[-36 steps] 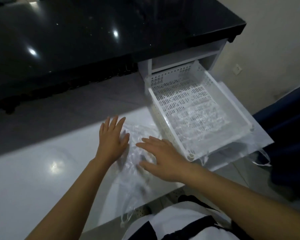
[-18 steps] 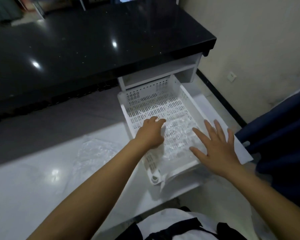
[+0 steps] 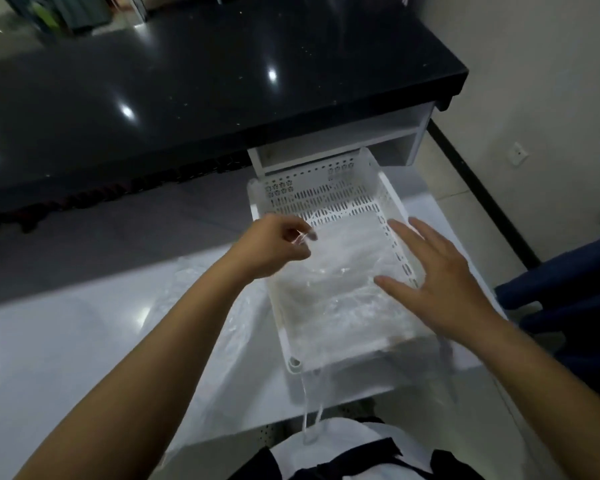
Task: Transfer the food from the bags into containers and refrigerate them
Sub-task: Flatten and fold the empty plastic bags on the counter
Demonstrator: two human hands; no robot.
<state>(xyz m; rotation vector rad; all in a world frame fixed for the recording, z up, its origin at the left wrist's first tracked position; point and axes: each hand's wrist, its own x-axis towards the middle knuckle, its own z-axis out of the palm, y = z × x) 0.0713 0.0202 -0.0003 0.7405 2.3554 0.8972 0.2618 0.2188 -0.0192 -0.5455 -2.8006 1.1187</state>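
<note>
Head view. Both hands have moved off the flat bag on the white worktop and now work over the white slotted basket (image 3: 329, 199) at the worktop's right end. The left hand (image 3: 274, 247) has its fingers curled, pinching a thin strip of the clear bag (image 3: 333, 289) that lies inside the basket. The right hand (image 3: 440, 275) hovers over the basket's right wall with its fingers straight and spread, holding nothing. A second bag (image 3: 201, 289) lies flat on the worktop (image 3: 66, 341), just left of the basket.

Judgement: the bags are being sorted or stored, not emptied. No food, food container or refrigerator is visible, so the transfer step cannot be confirmed.

Surroundings: a black counter (image 3: 187, 81) overhangs the basket's far end, above a white shelf opening (image 3: 343, 147). Bag handles (image 3: 309, 403) hang off the worktop's near edge and could snag. A dark blue object (image 3: 568, 292) stands close on the right.
</note>
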